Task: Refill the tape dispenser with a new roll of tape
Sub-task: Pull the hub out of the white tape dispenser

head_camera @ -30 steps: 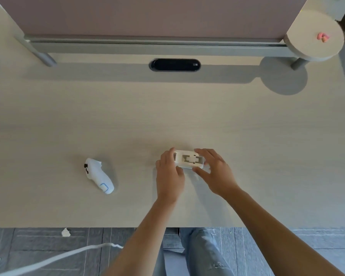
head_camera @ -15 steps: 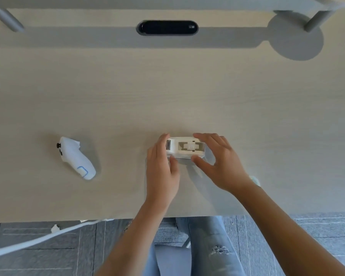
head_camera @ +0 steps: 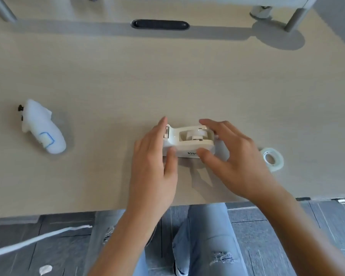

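Observation:
A white tape dispenser [head_camera: 187, 141] stands on the pale wooden desk [head_camera: 167, 80], its cutter end to the left and its hub showing in the open well. My left hand [head_camera: 155, 162] grips the cutter end, fingers behind and thumb on the near side. Around the round end, my right hand [head_camera: 233, 156] holds the dispenser, fingers over the back, thumb on the front wall. A clear roll of tape [head_camera: 272, 159] lies flat on the desk just right of my right hand, untouched.
A white handheld controller [head_camera: 41, 129] lies at the left of the desk. A dark cable slot [head_camera: 160, 24] sits at the back, with metal legs at both far corners. The desk's near edge runs just below my wrists; my knees and a white cable [head_camera: 38, 239] are below.
The view has tilted down and closer. The roll of tape has come into sight at the right. Both hands stay on the dispenser, which now shows its near side wall.

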